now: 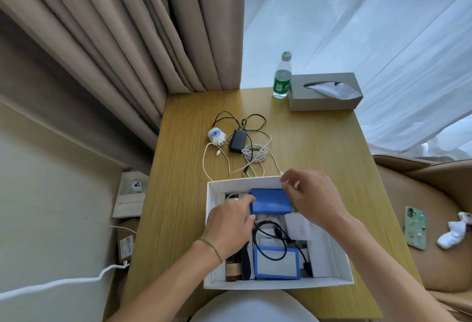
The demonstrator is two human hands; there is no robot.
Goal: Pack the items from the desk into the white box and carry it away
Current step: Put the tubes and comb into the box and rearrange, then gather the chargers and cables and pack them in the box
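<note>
The white box sits open on the near edge of the wooden bench, and both hands are in it, at its far end. The left hand and the right hand grip a blue case from opposite sides, fingers closed on its left and right ends, the case held level at the far wall of the box. Lower in the box lie a second blue-rimmed case, a black cable, a white carton and a dark bottle. Beyond the box on the bench rest a white plug, a black adapter and tangled white cables. At the far edge stand a green-labelled bottle and, just beside it, a grey tissue box.
</note>
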